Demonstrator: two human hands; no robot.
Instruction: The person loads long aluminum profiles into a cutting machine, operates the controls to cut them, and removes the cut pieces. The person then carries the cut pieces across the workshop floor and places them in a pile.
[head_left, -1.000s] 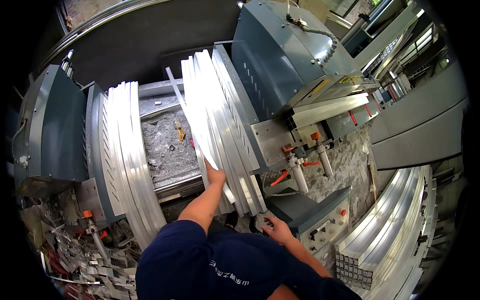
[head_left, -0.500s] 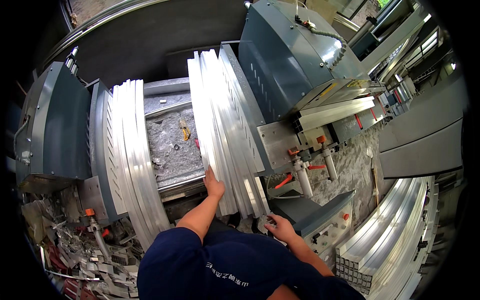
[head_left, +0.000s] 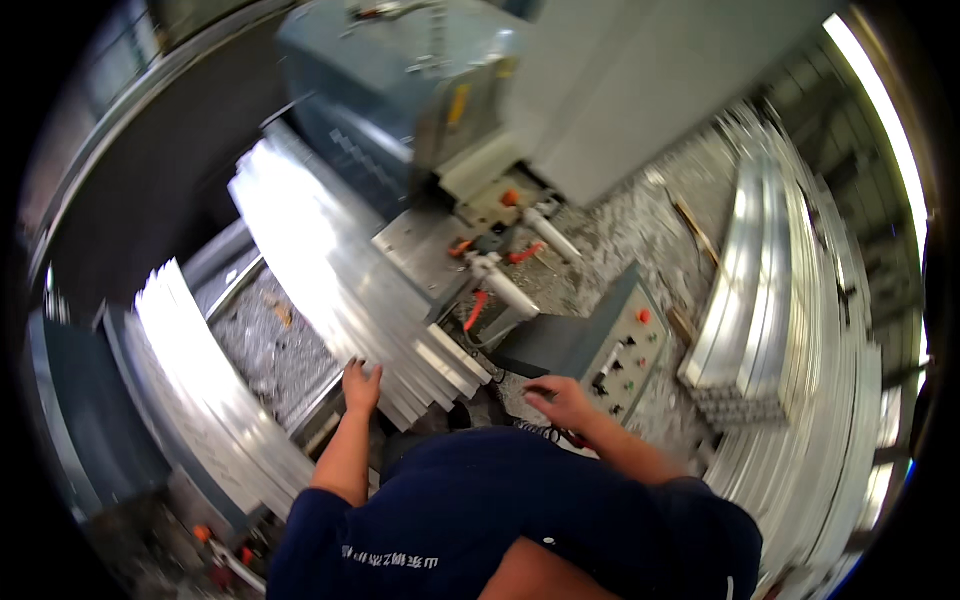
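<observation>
My left hand (head_left: 362, 385) is at the near left edge of a stack of long silvery metal profiles (head_left: 335, 270). Its thumb and fingers are apart and seem to touch the lowest bars, gripping nothing that I can see. To the right of that stack's near ends, my right hand (head_left: 562, 402) hovers with fingers loosely curled and thumb apart, holding nothing visible. It is close to a sloped control panel (head_left: 625, 350) with a red button. A second stack of profiles (head_left: 205, 365) lies to the left, across a tray of metal shavings (head_left: 265, 335).
A dark blue-grey machine housing (head_left: 350, 100) stands behind the right stack. White clamp cylinders (head_left: 505, 285) with red levers jut out before it. Bundled square tubes (head_left: 745, 300) lie at right. A yellow-handled tool (head_left: 280, 312) rests in the shavings, blurred.
The view has swung to the right, so the machine and stacks sit further left and more tubes show at right. My left hand stays by the stack's edge; my right hand remains free.
</observation>
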